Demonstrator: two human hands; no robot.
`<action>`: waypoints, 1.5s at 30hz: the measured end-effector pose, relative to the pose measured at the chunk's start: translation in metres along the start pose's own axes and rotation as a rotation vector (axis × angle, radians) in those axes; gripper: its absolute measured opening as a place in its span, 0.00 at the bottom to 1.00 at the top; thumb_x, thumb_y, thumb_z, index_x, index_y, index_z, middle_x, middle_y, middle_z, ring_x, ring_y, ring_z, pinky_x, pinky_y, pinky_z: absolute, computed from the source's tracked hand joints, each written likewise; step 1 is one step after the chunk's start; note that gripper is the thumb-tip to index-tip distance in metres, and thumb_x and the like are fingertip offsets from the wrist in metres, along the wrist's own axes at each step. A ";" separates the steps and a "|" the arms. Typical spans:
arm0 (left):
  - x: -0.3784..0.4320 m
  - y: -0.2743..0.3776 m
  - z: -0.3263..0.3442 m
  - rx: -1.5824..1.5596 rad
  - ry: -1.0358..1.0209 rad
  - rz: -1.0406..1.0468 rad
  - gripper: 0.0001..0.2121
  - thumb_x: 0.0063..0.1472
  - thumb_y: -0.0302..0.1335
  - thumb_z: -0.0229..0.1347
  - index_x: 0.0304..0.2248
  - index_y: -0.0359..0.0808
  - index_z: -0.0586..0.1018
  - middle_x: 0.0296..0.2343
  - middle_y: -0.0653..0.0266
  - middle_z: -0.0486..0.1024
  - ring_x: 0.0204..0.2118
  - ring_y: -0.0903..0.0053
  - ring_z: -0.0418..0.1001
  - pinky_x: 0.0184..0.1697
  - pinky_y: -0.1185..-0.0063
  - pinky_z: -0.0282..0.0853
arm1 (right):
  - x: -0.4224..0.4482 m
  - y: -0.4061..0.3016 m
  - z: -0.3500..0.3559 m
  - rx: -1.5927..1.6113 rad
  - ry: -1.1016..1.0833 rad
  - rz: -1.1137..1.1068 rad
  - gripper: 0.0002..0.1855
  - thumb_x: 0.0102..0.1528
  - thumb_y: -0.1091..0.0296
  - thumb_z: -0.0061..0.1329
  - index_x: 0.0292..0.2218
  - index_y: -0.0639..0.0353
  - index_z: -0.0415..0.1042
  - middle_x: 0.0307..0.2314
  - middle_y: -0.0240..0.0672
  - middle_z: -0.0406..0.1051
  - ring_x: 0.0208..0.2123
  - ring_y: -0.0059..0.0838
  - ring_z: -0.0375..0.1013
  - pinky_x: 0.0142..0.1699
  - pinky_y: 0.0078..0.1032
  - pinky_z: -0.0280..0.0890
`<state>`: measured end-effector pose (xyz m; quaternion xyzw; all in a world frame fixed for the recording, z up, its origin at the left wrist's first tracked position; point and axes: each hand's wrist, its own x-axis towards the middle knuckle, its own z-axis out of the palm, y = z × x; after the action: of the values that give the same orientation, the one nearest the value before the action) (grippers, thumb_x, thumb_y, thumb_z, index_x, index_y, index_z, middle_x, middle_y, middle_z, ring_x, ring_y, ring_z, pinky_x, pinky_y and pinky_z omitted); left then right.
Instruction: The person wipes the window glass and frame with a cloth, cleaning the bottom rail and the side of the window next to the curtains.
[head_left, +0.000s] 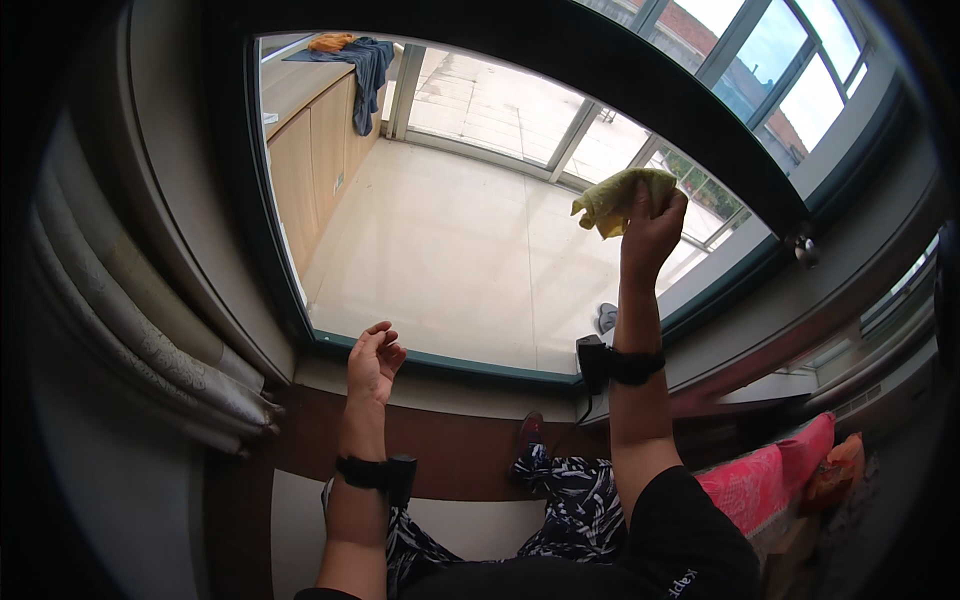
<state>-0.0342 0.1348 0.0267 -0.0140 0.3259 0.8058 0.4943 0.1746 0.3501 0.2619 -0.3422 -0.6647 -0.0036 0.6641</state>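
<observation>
A large window pane (450, 247) in a dark green frame (450, 365) fills the middle of the view. My right hand (654, 217) is raised at the pane's right part, its fingers closed on a yellow-green cloth (619, 196). Whether the cloth touches the glass I cannot tell. Lower and to the left, my left hand (376, 358) is held up near the frame's bottom edge, with fingers loosely curled and nothing in it. Black straps with small dark devices are on both forearms.
Pale gathered curtains (150, 322) hang at left. A metal handle (805, 249) sits on the frame at right. Pink fabric (765, 480) lies at lower right. Beyond the pane stands a wooden cabinet (322, 157) with a grey-blue cloth (369, 75) and an orange one (330, 42).
</observation>
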 end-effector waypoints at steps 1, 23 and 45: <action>-0.001 0.001 0.000 0.009 0.010 0.000 0.07 0.58 0.23 0.44 0.37 0.35 0.71 0.25 0.68 0.71 0.24 0.83 0.70 0.29 0.82 0.72 | 0.015 -0.002 -0.001 -0.033 0.038 -0.041 0.20 0.53 0.58 0.48 0.38 0.66 0.62 0.31 0.45 0.68 0.34 0.38 0.70 0.40 0.29 0.65; -0.011 0.011 -0.005 0.144 0.067 0.047 0.07 0.58 0.25 0.46 0.37 0.36 0.70 0.27 0.69 0.69 0.26 0.83 0.67 0.32 0.83 0.68 | -0.325 0.125 0.027 -0.258 -0.336 0.796 0.22 0.47 0.68 0.46 0.42 0.69 0.58 0.36 0.50 0.65 0.39 0.50 0.66 0.42 0.39 0.62; -0.013 0.001 0.002 0.162 0.006 -0.009 0.07 0.58 0.25 0.46 0.36 0.36 0.70 0.26 0.69 0.69 0.25 0.83 0.67 0.30 0.84 0.69 | -0.310 0.159 0.017 0.196 0.078 1.198 0.18 0.49 0.79 0.44 0.42 0.67 0.57 0.39 0.43 0.62 0.35 0.35 0.68 0.35 0.34 0.70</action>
<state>-0.0277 0.1254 0.0326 0.0221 0.3916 0.7744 0.4965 0.1964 0.3404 -0.0860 -0.5937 -0.3290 0.4195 0.6027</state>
